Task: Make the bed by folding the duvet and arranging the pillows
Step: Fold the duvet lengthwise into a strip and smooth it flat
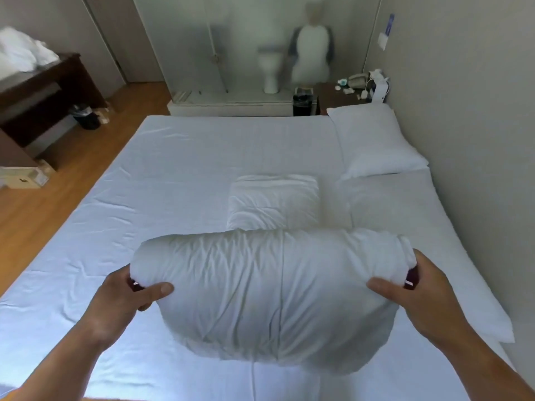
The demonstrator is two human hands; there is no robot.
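A plump white pillow (pixel 275 290) is held in the foreground over the near part of a bed (pixel 173 175), which is covered by a lightly creased white sheet. Whether its underside touches the sheet cannot be told. The pillow's left end is grasped by the left hand (pixel 124 299), with the thumb laid on top and the fingers curled round the end. Its right end is grasped in the same way by the right hand (pixel 419 287). Both bare forearms are seen reaching in from the bottom corners. Just beyond it, a smaller pillow (pixel 273 202) is laid flat near the middle of the mattress, its near edge hidden by the held one. Along the bed's right edge a flat strip of white bedding (pixel 477 299) is seen; whether it is a pillow or a folded cover cannot be told. Further back, a third pillow (pixel 376 143) is set in the far right corner of the bed, beside the wall. To the left, a wooden floor (pixel 43 215) is shown, with a dark desk (pixel 58 88) on which a heap of white linen (pixel 23 50) is piled. Behind the bed, a nightstand (pixel 335 96) with a telephone (pixel 357 79) is placed, and a toilet (pixel 270 68) is visible through frosted glass.
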